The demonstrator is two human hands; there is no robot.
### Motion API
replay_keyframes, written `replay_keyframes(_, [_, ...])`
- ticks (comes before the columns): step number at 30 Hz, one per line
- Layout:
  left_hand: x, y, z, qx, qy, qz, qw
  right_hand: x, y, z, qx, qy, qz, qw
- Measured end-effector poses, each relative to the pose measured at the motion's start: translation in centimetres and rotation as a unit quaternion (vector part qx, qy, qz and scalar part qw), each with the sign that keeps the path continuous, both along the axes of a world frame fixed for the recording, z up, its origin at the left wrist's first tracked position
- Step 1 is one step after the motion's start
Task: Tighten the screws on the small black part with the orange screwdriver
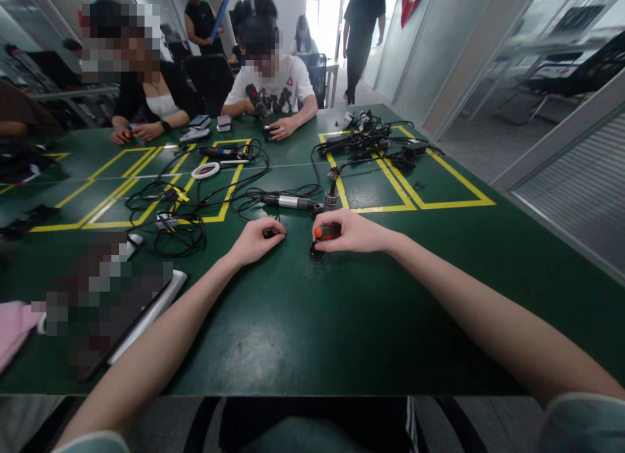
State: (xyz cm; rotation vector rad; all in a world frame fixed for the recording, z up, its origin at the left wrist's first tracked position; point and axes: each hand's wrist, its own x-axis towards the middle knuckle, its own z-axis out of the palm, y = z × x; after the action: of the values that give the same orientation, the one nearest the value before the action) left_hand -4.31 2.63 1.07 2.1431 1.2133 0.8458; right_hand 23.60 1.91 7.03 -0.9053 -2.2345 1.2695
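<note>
On the green table [293, 323], my left hand [254, 239] is closed around a small black object [268, 232], mostly hidden by the fingers. To its right, my right hand [347, 232] pinches a small dark part with an orange round end [318, 232]. Directly beneath those right fingertips is a small round clear container [316, 254] with something dark in it. Just beyond both hands lies a silver and black electric screwdriver [288, 202], its cable running left. A stack of clear round pieces [331, 196] stands behind my right hand.
Tangled black cables [188, 235] lie at the left, near a white tape roll [206, 170]. Two tablet-like devices [146, 316] rest at the near left. More cables and black parts [371, 140] are piled at the back right. People sit across the table, one holding a tool [256, 99].
</note>
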Motion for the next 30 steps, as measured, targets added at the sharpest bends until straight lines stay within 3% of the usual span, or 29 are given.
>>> replay_keyframes(6, [0.2, -0.3, 0.4, -0.019, -0.027, 0.05, 0.998, 0.2, 0.0, 0.3, -0.022, 0.005, 0.007, 1.0])
replay_keyframes(13, [2.8, -2.9, 1.3, -0.045, -0.002, -0.088, 0.995, -0.2, -0.3, 0.0, 0.007, 0.004, 0.004, 1.0])
replay_keyframes(20, [4.0, -3.9, 0.7, -0.057, 0.003, -0.094, 0.994, -0.3, -0.5, 0.4, 0.024, 0.02, 0.02, 0.999])
replay_keyframes(25, [4.0, -3.9, 0.6, -0.056, -0.002, -0.089, 0.994, 0.3, 0.0, 1.3, 0.048, 0.101, -0.048, 0.992])
replay_keyframes(30, [3.7, -3.6, 0.9, -0.096, -0.039, -0.125, 0.987, -0.2, -0.5, 2.1, -0.032, 0.216, -0.06, 0.974])
